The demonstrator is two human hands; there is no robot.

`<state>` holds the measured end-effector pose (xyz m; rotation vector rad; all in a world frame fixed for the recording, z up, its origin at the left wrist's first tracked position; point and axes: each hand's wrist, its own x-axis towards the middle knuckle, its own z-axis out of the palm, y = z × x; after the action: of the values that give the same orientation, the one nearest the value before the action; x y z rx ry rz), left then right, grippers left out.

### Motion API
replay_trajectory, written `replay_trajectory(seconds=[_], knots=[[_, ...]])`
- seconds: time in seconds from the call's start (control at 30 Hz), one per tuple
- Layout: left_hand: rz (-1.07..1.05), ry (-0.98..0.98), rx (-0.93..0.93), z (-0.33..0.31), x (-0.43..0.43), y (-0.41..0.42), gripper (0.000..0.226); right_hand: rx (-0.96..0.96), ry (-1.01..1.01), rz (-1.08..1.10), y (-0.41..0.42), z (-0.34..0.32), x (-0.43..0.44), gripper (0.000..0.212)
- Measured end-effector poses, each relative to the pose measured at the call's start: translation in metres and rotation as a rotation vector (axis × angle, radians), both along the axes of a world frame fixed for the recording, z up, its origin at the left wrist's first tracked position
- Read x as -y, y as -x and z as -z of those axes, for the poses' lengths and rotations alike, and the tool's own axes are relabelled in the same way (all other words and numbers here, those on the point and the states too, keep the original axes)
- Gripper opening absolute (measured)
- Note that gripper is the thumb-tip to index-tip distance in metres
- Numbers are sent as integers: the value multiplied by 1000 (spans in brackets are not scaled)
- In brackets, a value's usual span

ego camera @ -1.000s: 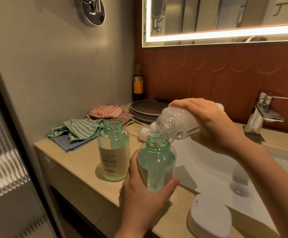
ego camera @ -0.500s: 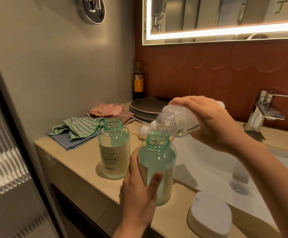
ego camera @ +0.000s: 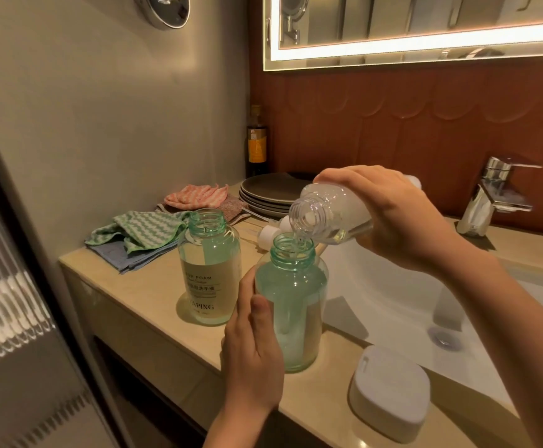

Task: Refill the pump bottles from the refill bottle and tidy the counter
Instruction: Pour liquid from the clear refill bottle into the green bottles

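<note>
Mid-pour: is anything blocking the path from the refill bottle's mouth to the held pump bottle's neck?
Nothing visible. The refill bottle, tilted in the right hand, has its uncapped mouth just above the near pump bottle's open neck. The left hand holds that bottle lower down, clear of the opening.

L wall (ego camera: 102, 108) plain beige | back wall (ego camera: 393, 130) red-brown scalloped tile | lit-edge mirror (ego camera: 393, 21) above | beige counter (ego camera: 140, 286) w/ white basin (ego camera: 376, 286), chrome tap (ego camera: 496, 195) | ribbed glass (ego camera: 5, 302) far L
</note>
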<state>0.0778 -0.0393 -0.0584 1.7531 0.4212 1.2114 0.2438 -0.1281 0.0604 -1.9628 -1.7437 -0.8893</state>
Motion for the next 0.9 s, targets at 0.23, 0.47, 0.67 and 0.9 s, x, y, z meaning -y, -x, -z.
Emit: replay_trajectory(seconds=[0.23, 0.47, 0.67, 0.9], knots=[[-6, -45, 24, 1, -1, -1, 49, -5, 14, 14, -1, 0, 0, 84], [1, -75, 32, 5, -3, -1, 44, -11, 22, 19, 0, 0, 0, 83], [10, -78, 50, 5, -4, -3, 46, -15, 23, 16, 1, -1, 1, 80], [10, -51, 62, 10, -7, -5, 51, -13, 26, 14, 1, 0, 1, 81]])
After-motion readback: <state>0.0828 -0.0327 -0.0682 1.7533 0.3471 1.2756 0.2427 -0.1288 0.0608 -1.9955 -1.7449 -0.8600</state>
